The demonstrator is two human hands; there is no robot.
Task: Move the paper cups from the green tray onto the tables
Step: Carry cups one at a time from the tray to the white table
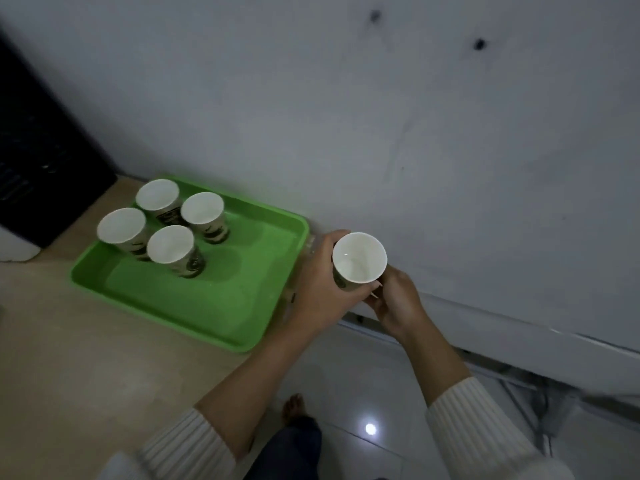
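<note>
both hands are wrapped around one paper cup (359,258), lifted clear past the right edge of the green tray (214,306) and held upright over the floor gap beside the wall. the left hand (320,289) grips its left side, the right hand (394,299) cups its near right side. four more cups (169,249) stand upright, clustered at the far left of the tray, which lies on a pale wooden table (69,341). the step in hand looks like carrying this cup to a table. to do it well, keep the grip light so the thin wall does not buckle, keep the mouth level, and set the base flat on the surface before loosening either hand.
</note>
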